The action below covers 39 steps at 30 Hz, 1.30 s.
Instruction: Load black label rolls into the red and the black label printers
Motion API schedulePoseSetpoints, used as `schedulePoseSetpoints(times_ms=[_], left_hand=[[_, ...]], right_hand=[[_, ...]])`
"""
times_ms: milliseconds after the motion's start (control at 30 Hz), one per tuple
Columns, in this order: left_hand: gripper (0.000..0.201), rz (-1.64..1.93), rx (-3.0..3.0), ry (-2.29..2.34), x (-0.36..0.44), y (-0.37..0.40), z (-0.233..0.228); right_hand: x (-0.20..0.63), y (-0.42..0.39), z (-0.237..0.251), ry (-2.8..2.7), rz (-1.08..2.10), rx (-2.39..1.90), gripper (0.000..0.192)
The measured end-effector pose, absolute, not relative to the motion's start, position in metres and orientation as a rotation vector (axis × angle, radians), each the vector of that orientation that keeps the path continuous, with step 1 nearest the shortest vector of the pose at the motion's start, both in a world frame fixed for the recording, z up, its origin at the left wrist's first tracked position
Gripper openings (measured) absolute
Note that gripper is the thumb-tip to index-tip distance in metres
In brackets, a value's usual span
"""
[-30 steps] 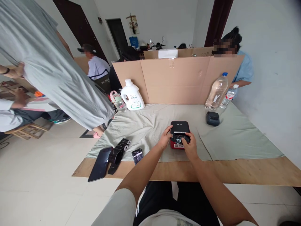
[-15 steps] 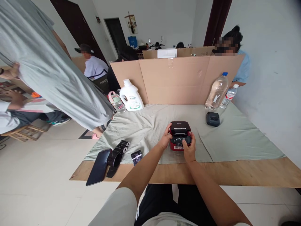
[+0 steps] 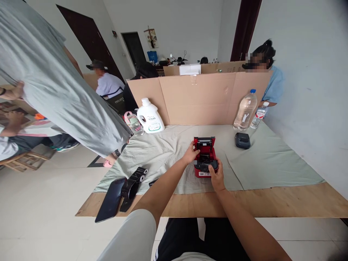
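A small red and black label printer (image 3: 200, 169) sits on the cloth in front of me. Its lid (image 3: 205, 143) stands raised, and the red inside shows. My left hand (image 3: 191, 153) grips the printer's left side by the lid, thumb inward. Round the front right corner, my right hand (image 3: 217, 177) is closed on the body, with its thumb on the dark front part. Something dark and shiny lies in the printer's opening, too unclear to name. By my left forearm, a small black packet (image 3: 152, 183) is mostly hidden.
To the left lie a black tablet-like slab (image 3: 110, 199) and a black strip with white-cored rolls (image 3: 132, 188). A detergent jug (image 3: 151, 117), pink-lidded cup (image 3: 135, 125), two water bottles (image 3: 246, 110) and a black device (image 3: 242, 140) stand before a cardboard screen (image 3: 198, 99). People are nearby.
The printer's lid has swung up and back, exposing the red interior. My left hand has stayed at its left side and my right hand at the front right. The camera view has shifted slightly.
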State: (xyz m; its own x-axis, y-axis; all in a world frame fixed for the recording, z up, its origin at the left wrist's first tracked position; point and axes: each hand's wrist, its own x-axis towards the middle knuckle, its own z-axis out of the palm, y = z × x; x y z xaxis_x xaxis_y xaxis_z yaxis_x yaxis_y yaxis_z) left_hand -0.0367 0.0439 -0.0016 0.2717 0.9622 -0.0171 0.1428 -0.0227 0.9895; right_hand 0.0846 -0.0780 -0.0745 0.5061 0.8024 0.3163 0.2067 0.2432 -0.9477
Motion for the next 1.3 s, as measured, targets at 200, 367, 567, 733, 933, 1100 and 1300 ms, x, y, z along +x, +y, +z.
schedulePoseSetpoints(times_ms=[200, 367, 567, 733, 933, 1100, 1300], left_hand=[[0.013, 0.863, 1.894, 1.526, -0.028, 0.040, 0.014], [0.003, 0.613, 2.070, 1.637, -0.021, 0.045, 0.033], [0.009, 0.749, 2.116, 1.453, -0.014, 0.041, 0.015], [0.013, 0.484, 2.095, 1.199, 0.008, 0.054, 0.001], [0.015, 0.427, 2.057, 1.234, 0.031, 0.067, 0.002], [0.017, 0.438, 2.078, 1.263, 0.015, 0.052, 0.016], [0.039, 0.461, 1.768, 0.798, -0.089, 0.044, 0.044]], right_hand=[[0.093, -0.081, -0.089, -1.003, 0.586, -1.129, 0.058], [0.095, -0.080, -0.090, -0.963, 0.624, -1.154, 0.053], [0.094, -0.080, -0.085, -0.942, 0.597, -1.190, 0.056], [0.094, -0.081, -0.083, -0.945, 0.616, -1.195, 0.059], [0.095, -0.082, -0.084, -0.973, 0.614, -1.228, 0.055], [0.098, -0.080, -0.086, -0.983, 0.585, -1.250, 0.060], [0.100, -0.083, -0.085, -0.998, 0.585, -1.272, 0.056]])
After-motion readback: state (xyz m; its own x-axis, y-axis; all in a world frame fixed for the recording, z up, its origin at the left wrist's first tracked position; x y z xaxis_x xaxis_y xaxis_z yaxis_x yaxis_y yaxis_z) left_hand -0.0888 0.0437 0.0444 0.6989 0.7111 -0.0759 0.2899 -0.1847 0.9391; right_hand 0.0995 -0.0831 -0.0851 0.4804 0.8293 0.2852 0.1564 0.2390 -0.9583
